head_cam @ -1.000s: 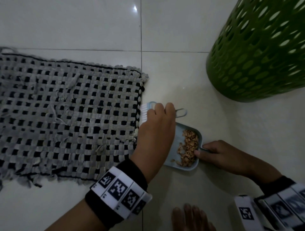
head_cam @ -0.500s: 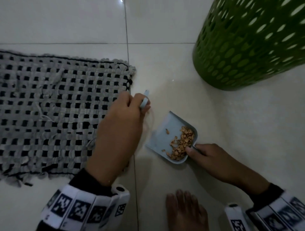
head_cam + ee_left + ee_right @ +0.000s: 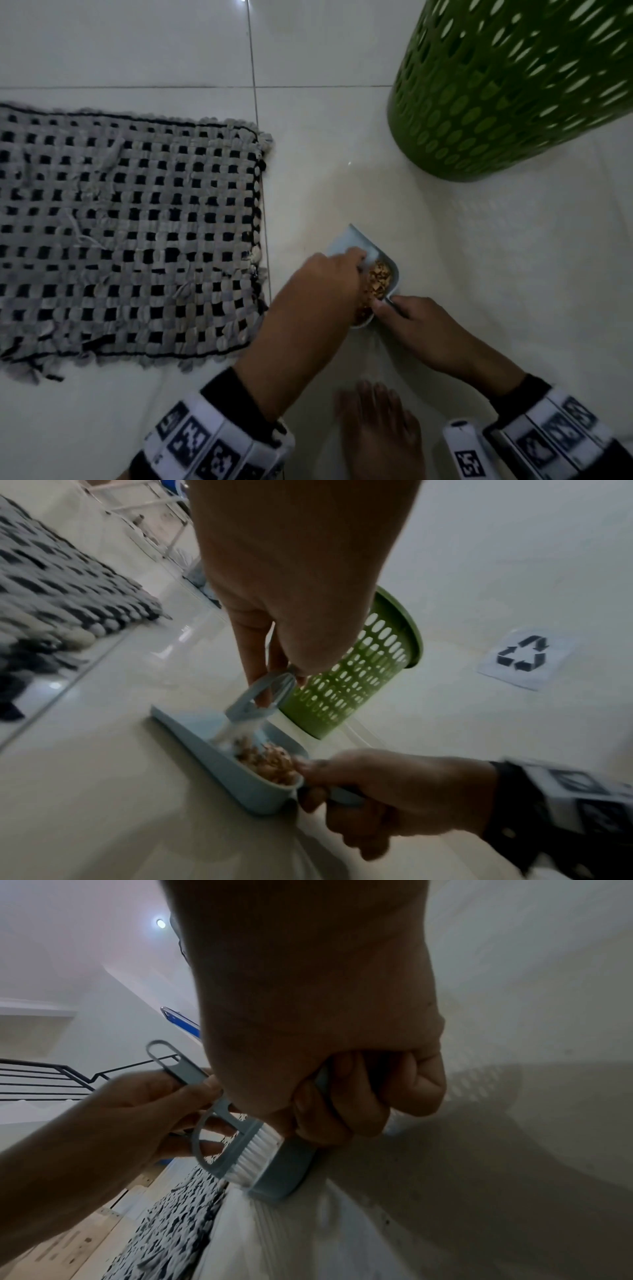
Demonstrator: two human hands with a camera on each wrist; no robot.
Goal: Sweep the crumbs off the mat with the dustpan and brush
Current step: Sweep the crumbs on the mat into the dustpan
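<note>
The person crouches over a white tiled floor. The left hand pinches the brush by its loop handle, fingers curled round the thin blue plastic, and holds it bristles-down inside the dustpan. In the left wrist view the white bristles touch the pan's floor right at the edge of the crumbs. The picture is a little smeared around the brush.

The right hand grips the dustpan's short handle, fingers wrapped under it and thumb on top. The pan sits on the floor with its open lip toward the far side and its closed back end near the right hand. The crumbs, light brown bits, lie heaped against that back wall, just ahead of the right thumb.

The mat, a grey and black woven one with frayed edges, lies flat on the floor to the left, near the dustpan but not touching it. I can see no crumbs on it from the head view, though the light is dim.

A green perforated basket stands on the floor beyond the dustpan, to the right, apart from it. A bare foot rests on the tile between the two wrists. A paper with a recycling sign lies beside the basket.
</note>
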